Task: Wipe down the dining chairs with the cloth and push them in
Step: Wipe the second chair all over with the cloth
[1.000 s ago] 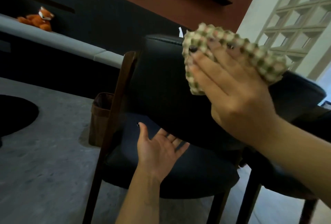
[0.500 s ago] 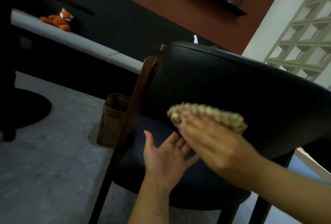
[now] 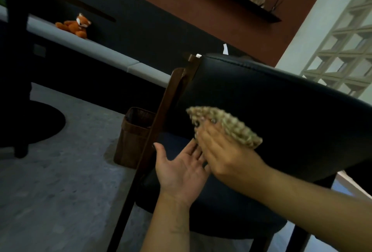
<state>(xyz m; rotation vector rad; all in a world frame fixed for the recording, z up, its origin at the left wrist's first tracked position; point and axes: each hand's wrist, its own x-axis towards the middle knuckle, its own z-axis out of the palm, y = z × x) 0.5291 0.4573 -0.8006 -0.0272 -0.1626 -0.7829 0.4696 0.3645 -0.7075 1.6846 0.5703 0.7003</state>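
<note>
I see my right hand [image 3: 225, 151] with flat fingers pressing the cloth [image 3: 225, 125] against the near, lower part of the black chair [image 3: 281, 115] backrest. My left hand [image 3: 181, 169] hovers palm up, fingers spread and holding nothing, above the seat just left of the right hand. A brown basket [image 3: 132, 137] stands on the floor at the far left of the chair.
</note>
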